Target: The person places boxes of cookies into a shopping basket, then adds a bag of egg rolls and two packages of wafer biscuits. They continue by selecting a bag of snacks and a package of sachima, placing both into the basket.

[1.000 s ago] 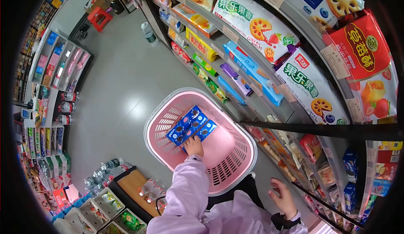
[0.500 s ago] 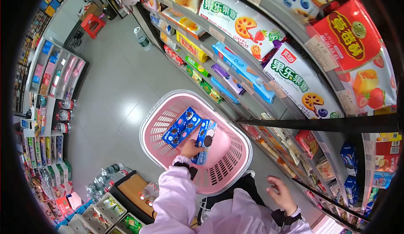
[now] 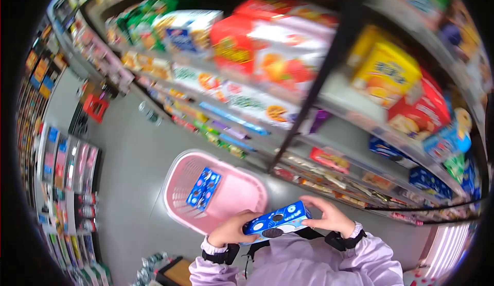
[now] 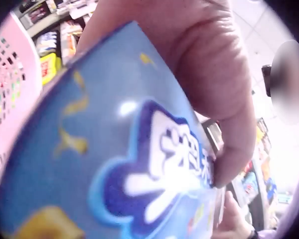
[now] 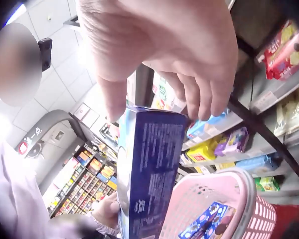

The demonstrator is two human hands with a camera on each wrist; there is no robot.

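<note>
I hold a blue cookie box (image 3: 277, 222) level in front of my chest with both hands. My left hand (image 3: 232, 228) grips its left end, and my right hand (image 3: 325, 215) pinches its right end. In the left wrist view the box (image 4: 114, 169) fills the frame under my left hand (image 4: 209, 89). The right wrist view shows my right hand (image 5: 159, 94), thumb and fingers astride the end of the box (image 5: 149, 169). A pink basket (image 3: 242, 193) stands on the floor below, with a second blue box (image 3: 203, 188) lying inside it.
Shelves of snack packs (image 3: 267, 49) rise close ahead and to the right, with a dark upright post (image 3: 319, 75) between them. Another display rack (image 3: 67, 167) lines the left side across the grey floor (image 3: 134, 147). A red stool (image 3: 95, 106) stands far down the aisle.
My left hand has lifted one blue box out of the basket up to my chest. My right hand has come up to take its other end. The view has tilted up towards the shelves.
</note>
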